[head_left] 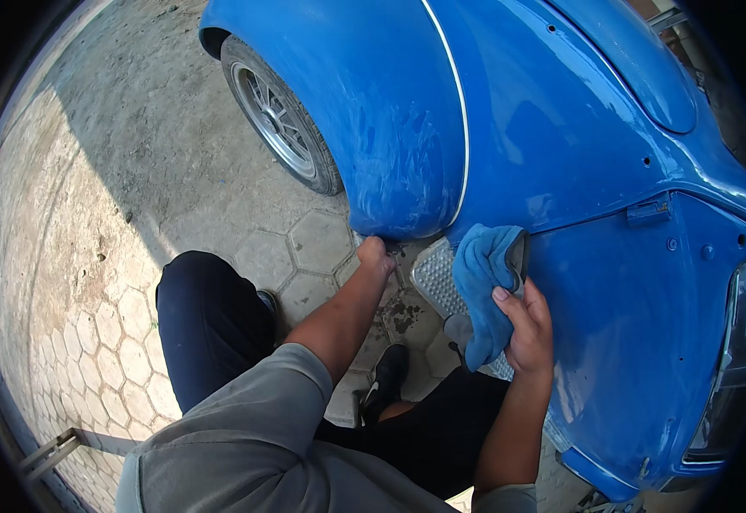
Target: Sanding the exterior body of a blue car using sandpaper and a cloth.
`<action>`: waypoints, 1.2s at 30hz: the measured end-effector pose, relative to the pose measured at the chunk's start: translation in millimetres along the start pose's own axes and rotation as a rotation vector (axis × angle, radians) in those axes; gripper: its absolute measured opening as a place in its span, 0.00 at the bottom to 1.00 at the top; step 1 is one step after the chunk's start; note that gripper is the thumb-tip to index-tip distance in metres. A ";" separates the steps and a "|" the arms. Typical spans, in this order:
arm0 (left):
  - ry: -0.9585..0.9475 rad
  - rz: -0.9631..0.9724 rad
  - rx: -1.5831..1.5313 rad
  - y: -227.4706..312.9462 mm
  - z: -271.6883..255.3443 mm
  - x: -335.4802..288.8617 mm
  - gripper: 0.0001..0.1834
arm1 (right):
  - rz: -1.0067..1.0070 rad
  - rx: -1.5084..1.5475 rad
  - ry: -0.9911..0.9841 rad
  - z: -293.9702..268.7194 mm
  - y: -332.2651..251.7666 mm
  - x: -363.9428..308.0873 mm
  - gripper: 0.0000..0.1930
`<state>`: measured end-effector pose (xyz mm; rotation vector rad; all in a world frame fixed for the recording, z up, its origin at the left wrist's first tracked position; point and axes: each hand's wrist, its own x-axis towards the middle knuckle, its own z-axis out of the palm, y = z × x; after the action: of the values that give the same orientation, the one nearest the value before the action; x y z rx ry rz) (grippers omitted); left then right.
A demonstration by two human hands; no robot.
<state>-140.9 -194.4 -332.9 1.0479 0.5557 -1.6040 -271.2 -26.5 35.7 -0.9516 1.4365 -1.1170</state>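
A blue microfibre cloth (480, 286) hangs folded from my right hand (528, 325), its thumb pressed on the near side. The hand is beside the blue car door (621, 342), and the cloth is above the silver, studded running board (438, 280). My left hand (377, 257) reaches to the lower edge of the blue car fender (399, 162). Its fingers are hidden there, so I cannot see what they hold. Pale, hazy smears mark the fender's lower part.
A car wheel (275, 120) with a silver rim stands under the fender, front left. Hexagonal paving (317, 244) lies around my shoes (387, 376), with sandy ground (151, 111) farther off. A door hinge (649, 211) juts out at the right. A metal bar (52, 449) shows lower left.
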 end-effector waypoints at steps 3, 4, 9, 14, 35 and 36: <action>-0.067 -0.017 0.041 5.8 3.5 -2.5 0.22 | -0.022 0.029 -0.003 -2.7 -1.7 -2.2 0.24; 0.011 -0.057 0.072 1.4 6.1 -7.4 0.22 | -0.013 0.037 0.008 -3.1 -2.4 -3.2 0.24; -0.027 -0.040 -0.064 -30.9 22.1 -21.1 0.26 | -0.007 0.031 -0.012 -4.9 -5.0 -4.2 0.23; -0.093 -0.149 -0.091 -9.0 17.8 22.9 0.27 | -0.047 0.015 0.002 -9.9 -8.6 -8.1 0.23; -0.280 -0.354 -0.012 50.2 60.0 -37.9 0.30 | -0.057 0.118 -0.002 -10.0 2.2 4.6 0.20; -0.282 -0.341 0.010 61.4 62.7 -54.9 0.29 | -0.070 0.126 0.007 -11.5 2.9 4.3 0.20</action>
<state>-103.5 -233.9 -244.8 0.7414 0.5545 -2.0159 -283.2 -28.1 32.2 -0.9150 1.3308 -1.2483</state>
